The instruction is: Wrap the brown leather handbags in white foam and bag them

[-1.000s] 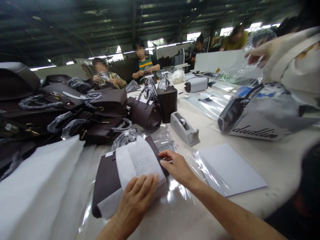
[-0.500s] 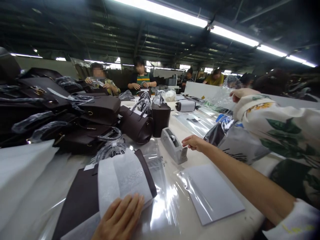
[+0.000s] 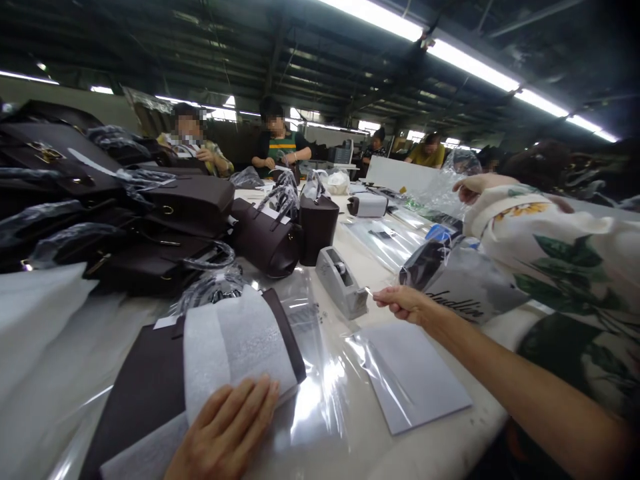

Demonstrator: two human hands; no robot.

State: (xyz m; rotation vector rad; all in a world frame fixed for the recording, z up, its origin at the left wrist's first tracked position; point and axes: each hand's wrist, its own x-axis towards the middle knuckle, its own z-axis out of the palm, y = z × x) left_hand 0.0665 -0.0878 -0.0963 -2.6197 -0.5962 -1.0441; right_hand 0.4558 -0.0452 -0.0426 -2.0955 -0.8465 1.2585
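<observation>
My left hand (image 3: 225,433) lies flat, fingers stretched out, on white foam wrap (image 3: 235,347) folded round a dark brown handbag (image 3: 145,393) on the table. My right hand (image 3: 403,303) is closed in a pinch just right of the grey tape dispenser (image 3: 343,281), pulling a short strip of clear tape (image 3: 369,291) off its blade end. A clear plastic bag (image 3: 310,373) lies under the handbag.
A pile of brown handbags (image 3: 125,213) fills the left side; two more stand beyond the dispenser (image 3: 295,230). A grey sheet in clear plastic (image 3: 410,373) lies at the right. A co-worker's floral sleeve (image 3: 560,253) holds a bagged item (image 3: 460,280). Several people sit at the far end.
My right hand left the wrapped handbag, reached to the tape dispenser and now pinches tape at its end. The camera tilted up. My left hand has stayed on the foam wrap.
</observation>
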